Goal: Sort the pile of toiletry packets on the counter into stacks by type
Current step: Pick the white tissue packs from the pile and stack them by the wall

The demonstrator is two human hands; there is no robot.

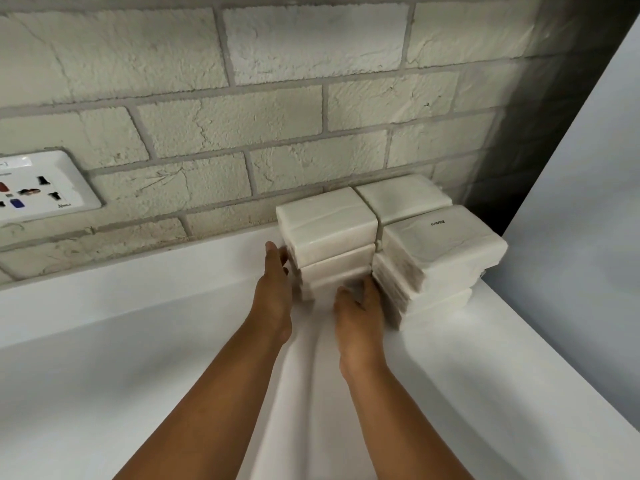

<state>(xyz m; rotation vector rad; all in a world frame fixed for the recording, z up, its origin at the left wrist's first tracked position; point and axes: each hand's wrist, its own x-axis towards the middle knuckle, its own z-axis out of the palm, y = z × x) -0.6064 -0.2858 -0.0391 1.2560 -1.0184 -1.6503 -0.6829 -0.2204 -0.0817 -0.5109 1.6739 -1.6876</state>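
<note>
White tissue packets stand in stacks at the back right of the white counter. The left stack sits against the brick wall, and another stack stands behind it to the right. In front on the right is a third stack, whose top packet bears small black print. My left hand lies flat with straight fingers against the left side of the left stack. My right hand touches that stack's front at its base, beside the right front stack.
A white power socket plate is set in the brick wall at the far left. A pale wall closes the right side, close behind the stacks. The counter's right edge runs diagonally toward the lower right.
</note>
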